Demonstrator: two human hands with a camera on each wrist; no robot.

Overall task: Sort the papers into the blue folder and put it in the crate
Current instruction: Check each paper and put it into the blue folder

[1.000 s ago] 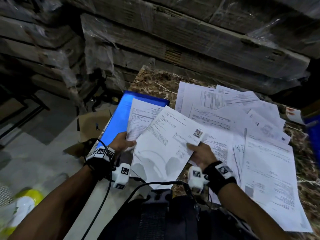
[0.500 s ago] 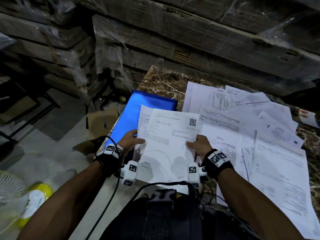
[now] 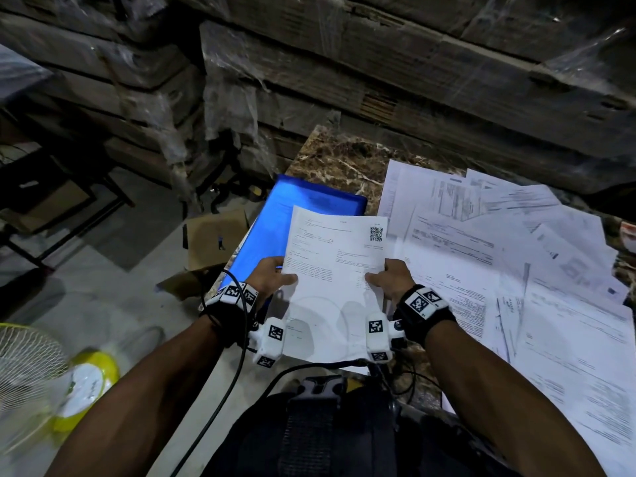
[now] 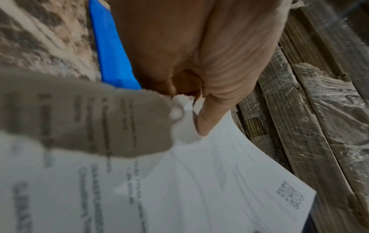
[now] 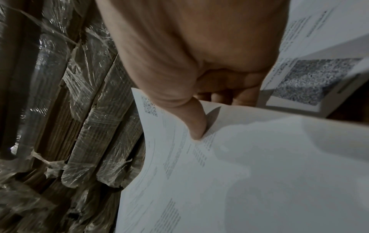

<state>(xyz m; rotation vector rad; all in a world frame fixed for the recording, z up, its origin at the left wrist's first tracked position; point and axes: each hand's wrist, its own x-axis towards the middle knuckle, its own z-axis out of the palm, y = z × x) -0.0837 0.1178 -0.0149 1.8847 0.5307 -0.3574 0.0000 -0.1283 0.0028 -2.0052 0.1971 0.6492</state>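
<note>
Now | left hand and right hand pinch printed sheets at side edges, above blue folder | light, floppy; likely needs two-sided support

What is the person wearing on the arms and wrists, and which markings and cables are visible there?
Both forearms are bare, without sleeves. Each wrist carries a black band with white square tags printed with black code patterns. A white camera block with similar tags hangs inside each wrist. A black cable runs from the left wrist band toward the body.
</note>
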